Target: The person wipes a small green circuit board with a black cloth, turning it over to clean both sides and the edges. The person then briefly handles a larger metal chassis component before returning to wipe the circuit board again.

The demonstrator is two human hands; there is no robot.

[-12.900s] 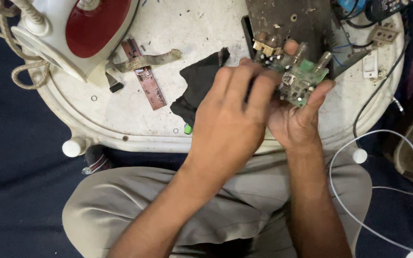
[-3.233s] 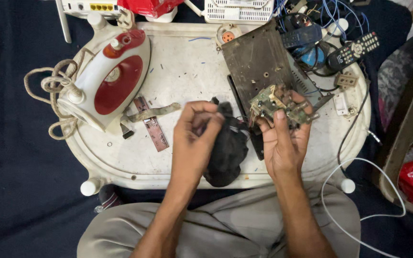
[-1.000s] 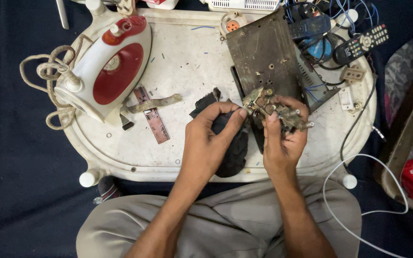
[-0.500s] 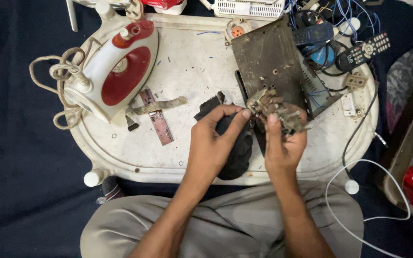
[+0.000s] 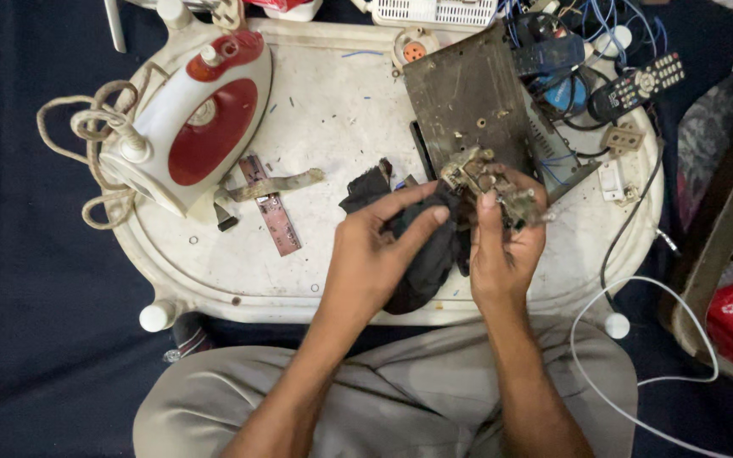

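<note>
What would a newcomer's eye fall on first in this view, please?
Probably the red and white iron lying at the far left of the white oval table, its cord coiled beside it. Next, at the near edge, the left hand on a black cloth and the right hand holding a small circuit board.

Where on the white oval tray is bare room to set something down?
Bare patch on the white oval tray: centre, between the red-and-white clothes iron and the dark metal plate. Crowded: the right end, with the black remote control and blue wires.
</note>
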